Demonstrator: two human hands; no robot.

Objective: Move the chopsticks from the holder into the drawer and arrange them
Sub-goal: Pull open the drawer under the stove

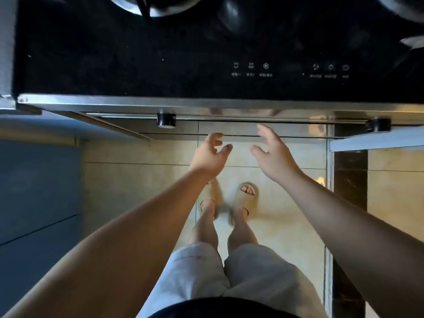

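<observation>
Left hand (210, 154) and right hand (273, 154) both spread, empty, by the stove (137, 65) edge; I reckon they're poised to pull the drawer.

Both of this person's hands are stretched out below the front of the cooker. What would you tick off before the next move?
1. Left hand free: ok, fingers loosely curled, holding nothing.
2. Right hand free: ok, fingers spread, holding nothing.
3. Drawer open: cannot tell, no drawer interior is in view.
4. Chopsticks and holder in sight: not ok, neither shows.
5. Hands away from the black knob: ok, both are apart from it.
6. Footing: ok, both feet in slippers on the tiles.
</observation>
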